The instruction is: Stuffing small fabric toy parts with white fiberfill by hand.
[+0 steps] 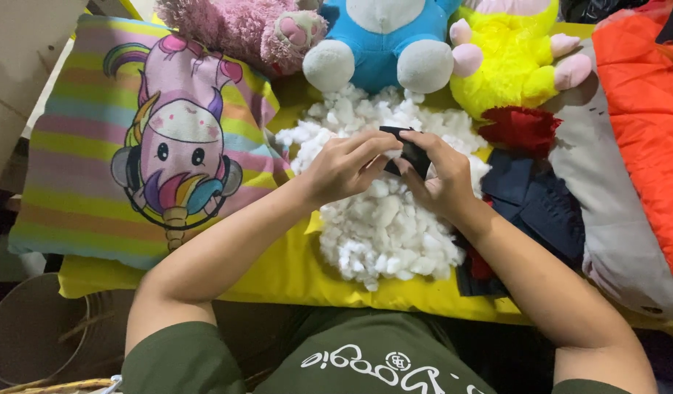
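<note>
At the far left a striped pillow (95, 146) with a unicorn print lies flat, and near the bottom left corner sits a round basket (30, 332). Along the far edge stand three plush toys: a pink one (234, 29), a blue one (384, 40) and a yellow one (515, 62). In the middle, a heap of white stuffing (380, 226) is spread over a yellow sheet (278, 273).

The left hand (344, 168) hovers over the stuffing with its fingers pinched together on the near edge of a small black cloth piece (409, 149). The right hand (442, 179) is clamped on the same cloth from the right side, thumb on top. The cloth sits above the far middle of the stuffing heap, held between both hands; whether a tuft of stuffing is already inside it cannot be told.

Right of the hands lie a red scrap (519, 130) and dark navy fabric (537, 201), then a grey cushion (606, 219) and an orange one (647, 124) at the far right.

The stuffing is loose and light, so a quick pull of the hands could likely scatter tufts off the sheet's near edge. The cloth is small and gripped only at its edges; a slip of either pinch might drop it into the heap. The forearm resting over the navy fabric could drag it.
</note>
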